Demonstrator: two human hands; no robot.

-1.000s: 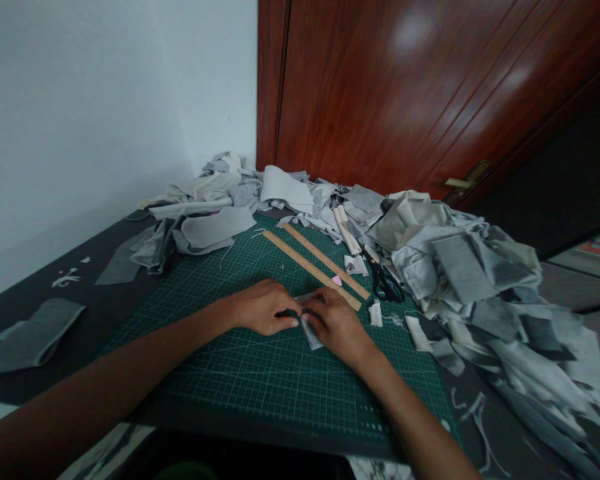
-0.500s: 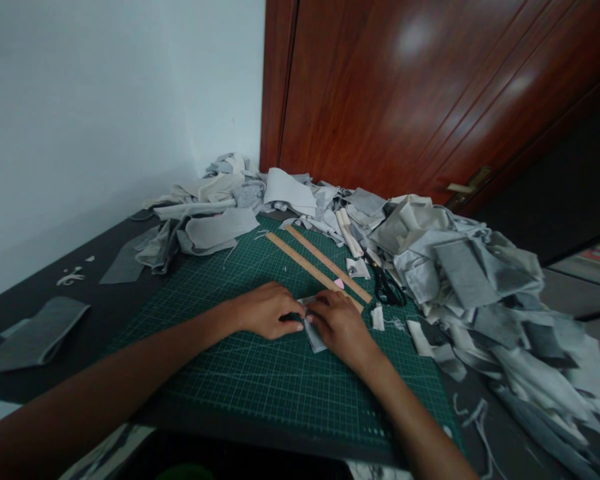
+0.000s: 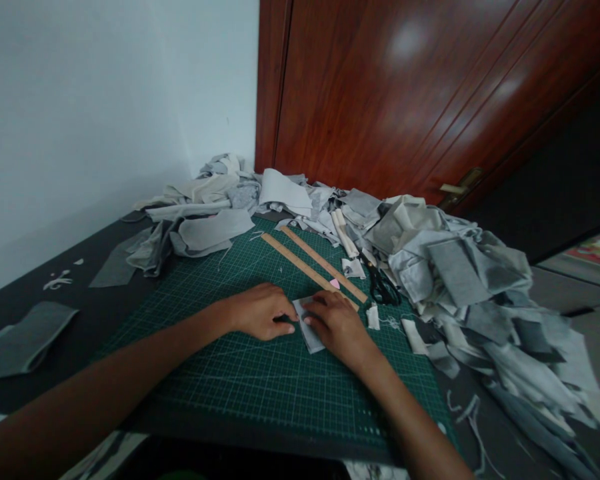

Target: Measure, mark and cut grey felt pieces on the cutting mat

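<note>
A piece of cloth (image 3: 311, 341) lies on the mat (image 3: 260, 380) under the right hand (image 3: 337, 327), the left hand (image 3: 265, 312) at its left edge. Beyond the right hand lie two rulers (image 3: 300, 264), with scissors (image 3: 379, 279) to their right. A heap of fabric (image 3: 460, 267) sits farther right; another pile (image 3: 213, 230) lies beyond the left hand. Behind both stands the door (image 3: 360, 93).

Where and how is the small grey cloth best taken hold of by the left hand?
Probably by the near end of the small grey cloth, pinching from the left: the right hand covers part of its right side, while that end is uncovered.
</note>
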